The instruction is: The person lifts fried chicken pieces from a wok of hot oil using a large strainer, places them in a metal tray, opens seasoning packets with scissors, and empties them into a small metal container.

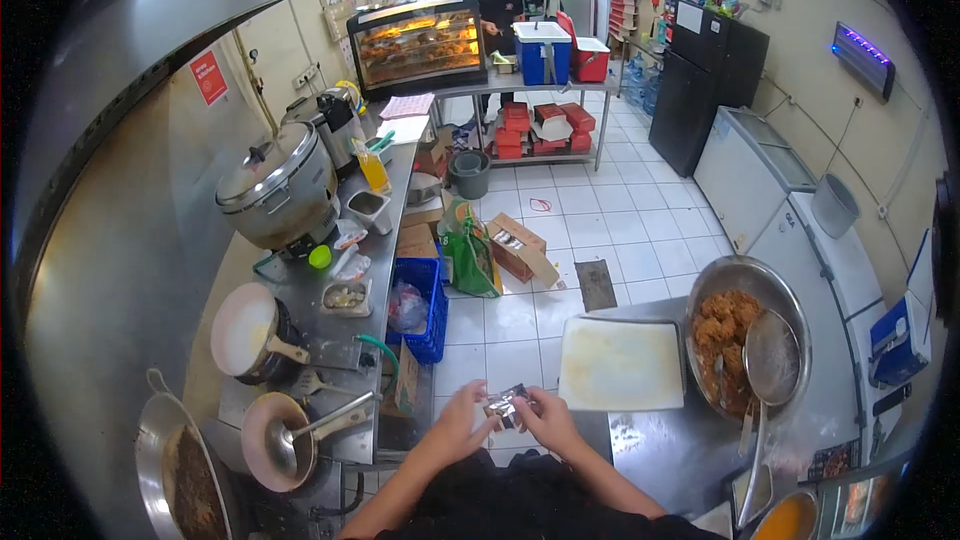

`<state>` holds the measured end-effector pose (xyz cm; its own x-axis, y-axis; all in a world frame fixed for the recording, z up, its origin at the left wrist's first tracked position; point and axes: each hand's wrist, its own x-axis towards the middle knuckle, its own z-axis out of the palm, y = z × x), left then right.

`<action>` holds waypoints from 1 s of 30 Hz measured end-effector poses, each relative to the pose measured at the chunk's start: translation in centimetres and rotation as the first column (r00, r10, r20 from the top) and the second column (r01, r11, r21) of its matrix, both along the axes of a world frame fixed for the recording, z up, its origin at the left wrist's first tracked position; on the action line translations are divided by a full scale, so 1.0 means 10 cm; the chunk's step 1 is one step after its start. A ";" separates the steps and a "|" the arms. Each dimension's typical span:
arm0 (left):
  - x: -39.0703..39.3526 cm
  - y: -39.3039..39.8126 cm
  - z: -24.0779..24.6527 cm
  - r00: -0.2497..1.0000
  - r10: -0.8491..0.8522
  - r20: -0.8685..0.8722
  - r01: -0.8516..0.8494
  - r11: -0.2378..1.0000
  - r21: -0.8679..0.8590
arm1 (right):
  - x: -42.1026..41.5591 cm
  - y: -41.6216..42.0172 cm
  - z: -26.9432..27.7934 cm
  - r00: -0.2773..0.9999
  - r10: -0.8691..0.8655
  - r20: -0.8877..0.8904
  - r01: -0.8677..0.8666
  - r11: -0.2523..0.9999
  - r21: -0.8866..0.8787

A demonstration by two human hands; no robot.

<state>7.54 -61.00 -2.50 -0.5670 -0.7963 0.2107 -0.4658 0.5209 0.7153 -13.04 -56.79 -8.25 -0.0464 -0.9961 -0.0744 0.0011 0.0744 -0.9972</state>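
Observation:
A small silvery foil packet [506, 403] is held up in front of my body, over the tiled floor. My right hand [546, 418] grips its right side between thumb and fingers. At the packet's left edge is my left hand [466, 420], thumb and fingers curved towards the foil; whether it grips the packet is unclear. To the right, a white cutting board [622, 364] lies in a tray on the steel counter. Beyond it stands a large steel bowl [697, 277] of sauced, breaded-looking pieces [724, 315], with a wire strainer [772, 360] resting over them.
Left counter [356, 427] holds pans, a ladle [281, 442] and a large rice cooker [277, 187]. A blue crate [431, 322], a green bag [465, 247] and an open carton [517, 247] stand on the floor. A person [501, 7] stands behind the far table.

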 end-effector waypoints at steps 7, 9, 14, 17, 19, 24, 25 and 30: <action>0.71 -0.93 -0.25 0.934 0.355 0.041 -0.356 0.920 0.162 | -0.09 -1.65 -0.25 0.977 -0.011 -0.212 -0.001 0.998 -0.058; 0.85 -1.17 -0.28 0.921 0.383 0.065 -0.387 0.892 0.235 | -0.17 -2.03 -0.35 0.950 -0.027 -0.311 0.009 0.998 -0.059; 1.05 -1.79 -0.21 0.957 0.267 0.116 -0.285 0.939 0.192 | -0.05 -2.71 -0.02 0.906 0.110 -0.409 -0.126 0.992 -0.011; 0.94 -2.27 -0.24 0.971 0.235 0.037 -0.237 0.947 0.215 | 0.05 -3.07 -0.03 0.892 0.327 -0.311 -0.352 0.935 -0.027; 0.75 -2.54 -0.21 0.970 0.241 -0.014 -0.228 0.934 0.274 | 0.10 -3.35 0.13 0.801 0.483 -0.352 -0.519 0.855 -0.007; 0.38 -3.31 -0.59 0.965 0.155 -0.210 0.004 0.795 0.607 | 0.08 -4.17 0.11 0.732 0.604 -0.316 -0.652 0.755 -0.066; 0.31 -3.47 -0.67 0.949 0.203 -0.241 0.003 0.758 0.652 | 0.03 -4.37 0.12 0.736 0.610 -0.292 -0.642 0.767 -0.017; -0.15 -4.31 -0.77 0.871 0.374 -0.320 0.024 0.617 0.787 | -0.34 -5.26 0.02 0.810 0.565 -0.160 -0.569 0.822 0.022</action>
<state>6.07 -104.12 -10.16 -0.4091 -0.8491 -0.3342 -0.0417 -0.3485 0.9364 -16.45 -109.39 -8.00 0.5187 -0.8504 -0.0878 -0.1849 -0.0113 -0.9827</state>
